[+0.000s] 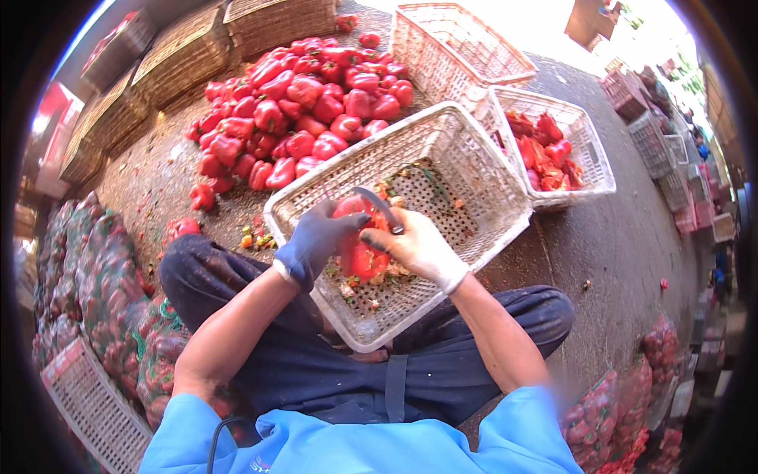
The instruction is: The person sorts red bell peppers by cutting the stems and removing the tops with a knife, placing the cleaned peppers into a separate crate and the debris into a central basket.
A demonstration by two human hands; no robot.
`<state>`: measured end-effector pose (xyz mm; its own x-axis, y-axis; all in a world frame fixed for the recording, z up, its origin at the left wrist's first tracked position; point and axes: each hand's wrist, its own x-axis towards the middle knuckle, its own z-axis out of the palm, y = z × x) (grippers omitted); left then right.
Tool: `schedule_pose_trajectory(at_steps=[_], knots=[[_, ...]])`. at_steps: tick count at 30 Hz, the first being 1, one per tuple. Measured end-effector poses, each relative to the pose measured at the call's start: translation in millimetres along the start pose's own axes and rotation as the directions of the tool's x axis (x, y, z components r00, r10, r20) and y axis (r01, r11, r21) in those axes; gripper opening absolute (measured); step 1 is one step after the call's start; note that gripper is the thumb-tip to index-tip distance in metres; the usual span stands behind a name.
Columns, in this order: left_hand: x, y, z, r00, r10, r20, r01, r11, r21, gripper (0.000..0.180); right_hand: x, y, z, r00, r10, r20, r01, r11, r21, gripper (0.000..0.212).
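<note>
1. Over the white basket [482, 189] on my lap sits the red pepper [362, 251], half hidden by both my hands.
2. My left hand [316, 241], blue-gloved, is clenched round the pepper's top.
3. My right hand [418, 249], white-gloved, grips a curved knife [380, 205]; its handle is buried in my fist.
4. Beyond the basket lies a pepper heap [296, 110].

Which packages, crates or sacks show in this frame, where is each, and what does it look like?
White plastic crate: before the knees, tilted, holding pepper scraps.
Second white crate: to its right, partly filled with red pieces.
Empty white crate: top centre.
Brown wicker baskets: upper left, in a row.
Mesh sacks: left, full of peppers.
</note>
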<state>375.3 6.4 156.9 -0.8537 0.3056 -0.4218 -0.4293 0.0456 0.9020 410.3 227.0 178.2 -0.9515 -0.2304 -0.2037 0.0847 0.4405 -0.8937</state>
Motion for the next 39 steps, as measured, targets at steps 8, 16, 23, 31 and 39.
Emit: schedule_pose_trajectory(at_steps=[8,16,23,31,39], knots=[[-5.4,23.7,9.9,0.969,-0.083,0.233,0.138,0.964,-0.228,0.053,-15.7,0.7,-34.7,0.958,0.285,0.013,-0.264,0.867,0.422,0.026],[-4.1,13.8,17.4,0.975,-0.059,0.214,0.136,0.920,-0.367,0.045,-12.5,-9.0,-24.1,0.918,0.392,0.059,-0.377,0.816,0.438,0.032],[4.8,13.2,14.1,0.883,-0.171,0.438,0.425,0.687,-0.589,0.041,-2.2,28.5,-25.3,0.893,0.424,0.152,-0.436,0.728,0.529,0.046],[10.7,4.6,4.5,0.943,-0.057,0.327,0.276,0.679,-0.680,0.040,-1.6,9.9,-13.5,0.935,0.348,0.068,-0.283,0.617,0.734,0.067],[19.6,-0.4,-7.0,0.987,0.125,-0.105,-0.163,0.768,-0.619,0.038,-13.6,-7.9,2.9,0.944,0.329,-0.041,-0.212,0.696,0.686,0.052]])
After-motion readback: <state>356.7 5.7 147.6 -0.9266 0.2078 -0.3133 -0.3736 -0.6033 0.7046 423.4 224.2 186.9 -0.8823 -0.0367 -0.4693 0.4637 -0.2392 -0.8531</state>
